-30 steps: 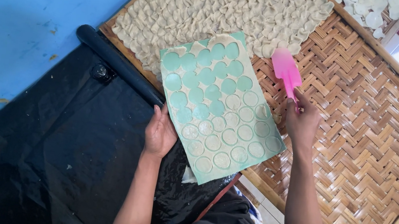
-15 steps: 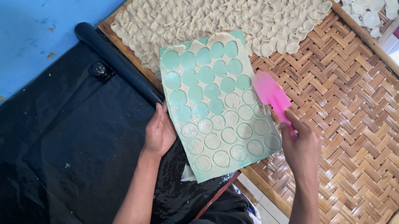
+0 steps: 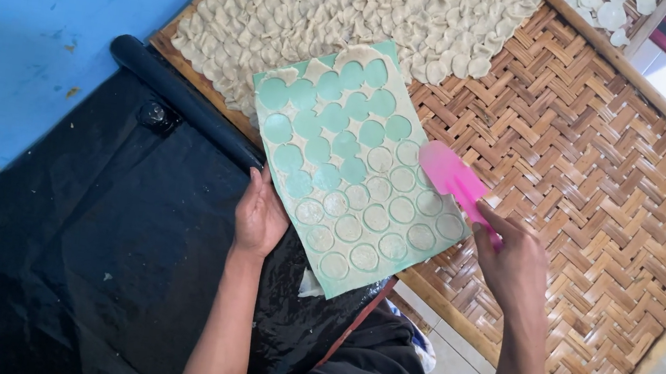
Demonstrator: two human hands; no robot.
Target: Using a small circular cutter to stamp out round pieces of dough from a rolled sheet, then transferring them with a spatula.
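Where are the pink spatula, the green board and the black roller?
pink spatula [image 3: 448,175], head view, on its blade.
green board [image 3: 352,168], head view, on its middle.
black roller [image 3: 181,100], head view, mid-length.

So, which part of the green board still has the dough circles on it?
The near part of the green rectangular board, beside the pink spatula; the far rows show bare green rounds.

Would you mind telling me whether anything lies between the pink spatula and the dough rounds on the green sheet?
Nothing visible does. The right hand holds the pink spatula with its blade at the right edge of the green sheet, beside the dough rounds. The left hand steadies the sheet's opposite edge, clear of that path.
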